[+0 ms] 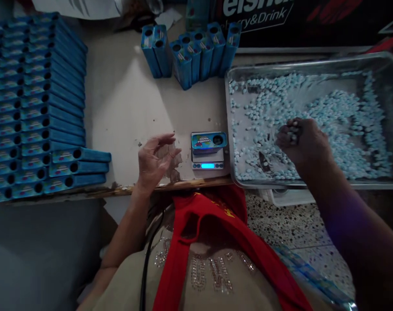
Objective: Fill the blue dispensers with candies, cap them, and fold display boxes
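Observation:
My right hand (305, 140) is over the metal tray (230, 125), its fingers curled around several small pale candies. Loose light-blue and white candies (335, 108) are spread across the tray's floor. A small dark scoop-like object (264, 161) lies among them near the front left. My left hand (155, 160) hovers above the table with fingers apart and nothing in them. Between the hands, a blue candy box (202, 140) with a round hole in its top rests on a small digital scale (208, 166) with a lit display. Neither hand touches the box.
Tall stacks of blue boxes (37, 103) fill the left side of the table (125, 95). Several more blue boxes (196, 56) stand at the back. A black printed carton (313, 26) is behind the tray. The table's worn front edge (118, 190) runs beside my red apron (183, 242).

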A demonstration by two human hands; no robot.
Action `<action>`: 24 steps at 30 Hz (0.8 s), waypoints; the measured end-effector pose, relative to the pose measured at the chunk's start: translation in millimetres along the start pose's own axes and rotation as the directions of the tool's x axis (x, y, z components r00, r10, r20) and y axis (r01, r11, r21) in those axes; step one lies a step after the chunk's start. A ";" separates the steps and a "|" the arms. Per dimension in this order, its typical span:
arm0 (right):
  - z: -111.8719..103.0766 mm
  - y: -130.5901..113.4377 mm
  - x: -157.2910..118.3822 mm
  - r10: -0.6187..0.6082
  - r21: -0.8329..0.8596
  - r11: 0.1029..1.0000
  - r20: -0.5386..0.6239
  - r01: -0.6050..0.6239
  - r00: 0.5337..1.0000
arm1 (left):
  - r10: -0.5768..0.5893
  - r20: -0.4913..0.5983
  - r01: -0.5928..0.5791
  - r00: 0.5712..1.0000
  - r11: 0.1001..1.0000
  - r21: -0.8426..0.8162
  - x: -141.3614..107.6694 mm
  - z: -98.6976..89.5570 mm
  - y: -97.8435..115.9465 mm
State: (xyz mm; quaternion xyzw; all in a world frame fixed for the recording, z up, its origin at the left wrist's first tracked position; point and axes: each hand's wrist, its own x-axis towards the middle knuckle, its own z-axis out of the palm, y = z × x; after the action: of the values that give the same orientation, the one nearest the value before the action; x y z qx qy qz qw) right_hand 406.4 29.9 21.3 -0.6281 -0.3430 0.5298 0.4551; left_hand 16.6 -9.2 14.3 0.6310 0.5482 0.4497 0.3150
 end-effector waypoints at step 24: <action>48.0 -27.8 -37.2 0.240 -0.172 0.965 0.280 -0.197 0.930 | 0.164 0.166 -0.159 0.972 0.986 -0.039 3.6 16.2 -4.8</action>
State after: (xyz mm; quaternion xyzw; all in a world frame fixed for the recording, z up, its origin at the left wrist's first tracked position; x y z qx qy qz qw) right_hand 353.4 15.6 59.3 -0.6057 -0.3720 0.6405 0.2908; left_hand 29.4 -3.1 4.5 0.7053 0.4607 0.4254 0.3306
